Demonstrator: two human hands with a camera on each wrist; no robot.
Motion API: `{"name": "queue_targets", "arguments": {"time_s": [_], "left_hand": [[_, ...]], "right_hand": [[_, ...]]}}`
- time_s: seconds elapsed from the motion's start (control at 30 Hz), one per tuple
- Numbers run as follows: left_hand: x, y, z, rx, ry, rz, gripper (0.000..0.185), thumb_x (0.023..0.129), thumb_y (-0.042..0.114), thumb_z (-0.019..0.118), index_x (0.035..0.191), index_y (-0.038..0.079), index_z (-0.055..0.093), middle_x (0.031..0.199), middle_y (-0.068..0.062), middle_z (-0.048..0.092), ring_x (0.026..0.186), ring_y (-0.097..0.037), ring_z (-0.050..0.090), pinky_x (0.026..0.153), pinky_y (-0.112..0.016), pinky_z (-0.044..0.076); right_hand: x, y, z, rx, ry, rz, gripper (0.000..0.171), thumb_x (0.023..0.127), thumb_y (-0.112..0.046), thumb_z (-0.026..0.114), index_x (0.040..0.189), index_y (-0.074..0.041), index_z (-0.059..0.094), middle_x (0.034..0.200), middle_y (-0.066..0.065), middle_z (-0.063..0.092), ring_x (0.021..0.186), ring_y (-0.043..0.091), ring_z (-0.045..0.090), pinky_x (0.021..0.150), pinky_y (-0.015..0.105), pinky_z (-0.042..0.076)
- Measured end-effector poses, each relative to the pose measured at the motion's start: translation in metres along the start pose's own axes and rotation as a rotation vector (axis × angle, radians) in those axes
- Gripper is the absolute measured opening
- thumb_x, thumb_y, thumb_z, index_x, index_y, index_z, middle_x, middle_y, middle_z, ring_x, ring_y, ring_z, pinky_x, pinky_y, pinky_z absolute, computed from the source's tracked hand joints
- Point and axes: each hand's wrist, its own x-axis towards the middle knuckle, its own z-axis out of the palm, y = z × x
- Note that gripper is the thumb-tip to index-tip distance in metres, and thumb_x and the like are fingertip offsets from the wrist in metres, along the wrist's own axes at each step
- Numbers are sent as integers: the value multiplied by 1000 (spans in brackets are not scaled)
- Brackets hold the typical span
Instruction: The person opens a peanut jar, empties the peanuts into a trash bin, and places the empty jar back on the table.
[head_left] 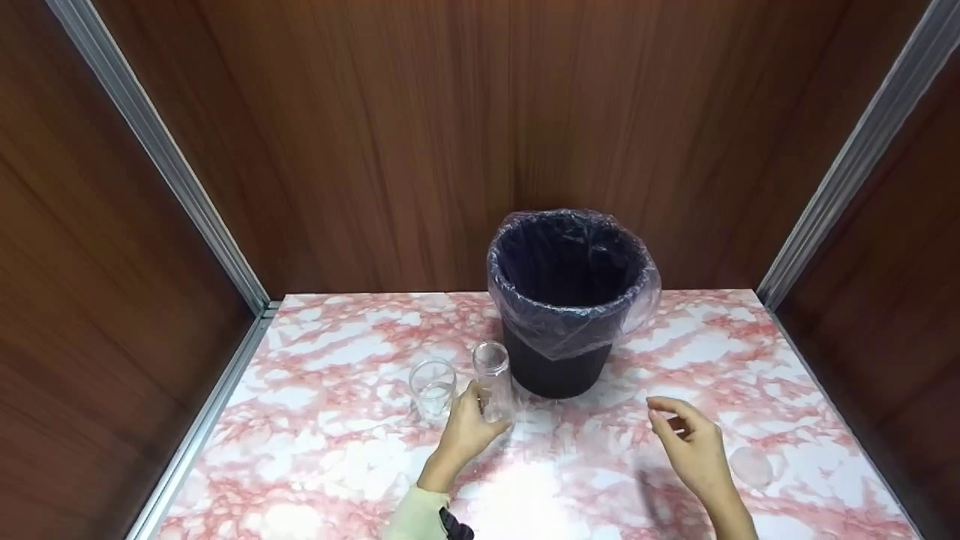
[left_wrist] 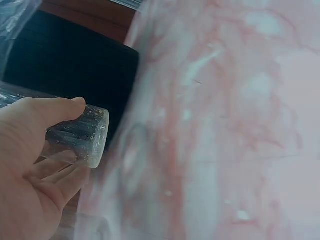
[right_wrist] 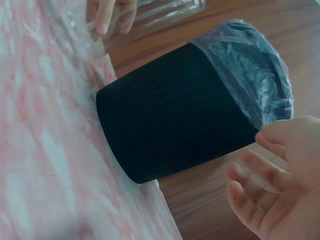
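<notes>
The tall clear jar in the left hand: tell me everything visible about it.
The tall clear jar is a see-through cylinder, glass or clear plastic by its look, with an open mouth, no lid, and seemingly nothing inside. It stands upright on the pink-marbled table, just in front-left of the black bin. The left hand grips its lower half, thumb across the side; the left wrist view shows its thick flat base. A shorter clear glass stands close on its left, whether touching I cannot tell.
</notes>
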Motion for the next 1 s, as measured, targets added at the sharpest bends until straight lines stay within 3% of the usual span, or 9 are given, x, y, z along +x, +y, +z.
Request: {"name": "queue_targets", "arguments": {"time_s": [0.2,0.67,0.83,0.93,1.0], "left_hand": [[-5,-9,7,-19,-19,-1,65,73,9,84,127,-3,49,112,-21,61,98,-37,61,84,-45,52],[-16,-19,14,-28,12,-19,66,68,2,84,124,-5,49,115,-23,60,103,-39,62,89,-44,52],[-30,-21,21,-124,66,-26,80,68,-6,81,135,-8,38,129,-29,50,116,-44,53,98,-45,46],[-46,-18,26,-154,139,-49,82,72,-7,77,140,-8,32,134,-32,44,122,-48,47,101,-47,42],[-60,-12,28,-153,209,-101,76,75,-7,75,140,-6,34,131,-30,46,119,-48,50,97,-46,46]], "right_hand": [[-7,3,1,-16,-56,49,17,92,-5,66,108,-8,71,102,5,71,74,11,65,64,23,54],[-18,7,2,-57,-119,111,16,91,-4,67,105,-12,72,101,2,71,77,16,66,68,24,54],[-18,9,2,-72,-121,96,16,92,-4,66,106,-9,72,100,1,71,78,20,66,68,24,54],[-18,10,3,-75,-51,42,13,91,-2,66,101,-8,73,93,0,71,72,13,65,64,21,54],[-19,9,3,-80,18,-9,12,90,0,66,95,-8,73,85,-3,71,67,10,63,59,19,52]]}}
